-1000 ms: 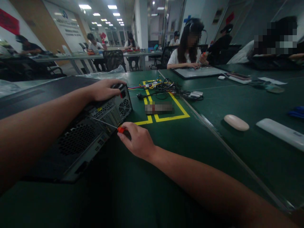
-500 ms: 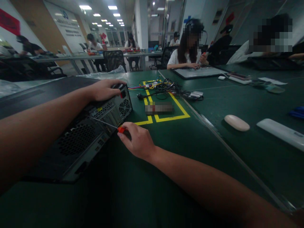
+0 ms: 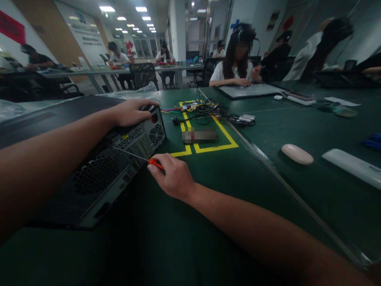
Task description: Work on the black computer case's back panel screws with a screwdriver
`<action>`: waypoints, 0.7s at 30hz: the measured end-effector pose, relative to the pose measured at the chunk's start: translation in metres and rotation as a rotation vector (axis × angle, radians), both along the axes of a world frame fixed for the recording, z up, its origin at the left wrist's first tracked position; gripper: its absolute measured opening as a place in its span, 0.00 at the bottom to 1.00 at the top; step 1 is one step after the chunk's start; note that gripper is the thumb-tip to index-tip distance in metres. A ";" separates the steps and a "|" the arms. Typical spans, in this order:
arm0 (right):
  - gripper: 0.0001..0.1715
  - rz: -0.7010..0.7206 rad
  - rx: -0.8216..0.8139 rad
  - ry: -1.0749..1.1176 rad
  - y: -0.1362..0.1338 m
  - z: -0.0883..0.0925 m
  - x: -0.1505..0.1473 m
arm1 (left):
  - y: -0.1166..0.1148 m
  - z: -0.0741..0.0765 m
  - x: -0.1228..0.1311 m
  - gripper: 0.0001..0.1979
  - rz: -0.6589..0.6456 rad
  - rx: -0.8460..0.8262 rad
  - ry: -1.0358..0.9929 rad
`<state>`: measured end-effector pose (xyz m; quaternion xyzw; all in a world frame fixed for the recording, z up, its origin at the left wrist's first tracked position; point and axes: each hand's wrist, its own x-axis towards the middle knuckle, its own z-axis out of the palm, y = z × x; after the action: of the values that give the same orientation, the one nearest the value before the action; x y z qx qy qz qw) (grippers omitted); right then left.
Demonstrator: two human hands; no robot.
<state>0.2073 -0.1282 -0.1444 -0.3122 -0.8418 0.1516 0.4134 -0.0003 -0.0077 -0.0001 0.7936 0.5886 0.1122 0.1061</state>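
1. Has the computer case (image 3: 98,174) beneath the left fingers and leftward of the right ones, rear panel facing the right fingertips. Probably heavy and stiff, perhaps slippery along its smooth top; best grasped by opposite outer edges, clear of vents and sockets.
2. Lays the left hand (image 3: 133,113) over the upper rear edge of the case, palm down, thumb apart from the other fingers, resting rather than pinching. Cannot tell how firmly.
3. Aims the screwdriver (image 3: 155,162) leftward from the right fingertips, shaft reaching to the rear panel. Likely light, rigid and simple to twist; best held by the orange handle. Cannot make out contact at the tip.
4. Closes the right hand (image 3: 172,174) narrowly on that handle, thumb beneath, forefinger above.
5. Shows tangled cables (image 3: 212,108) beyond the right fingers.
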 end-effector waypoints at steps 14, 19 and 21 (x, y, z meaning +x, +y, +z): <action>0.15 0.034 0.031 -0.004 0.004 -0.007 -0.001 | -0.004 0.002 0.003 0.42 0.026 0.005 0.038; 0.15 0.028 0.020 -0.012 0.003 -0.005 -0.001 | -0.004 0.002 0.003 0.42 0.012 0.012 0.026; 0.15 0.027 0.014 -0.010 0.003 -0.005 -0.001 | -0.004 0.002 0.003 0.43 0.022 0.004 0.034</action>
<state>0.2065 -0.1250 -0.1491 -0.2985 -0.8491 0.1497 0.4092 0.0027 -0.0115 0.0020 0.7890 0.5988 0.1010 0.0932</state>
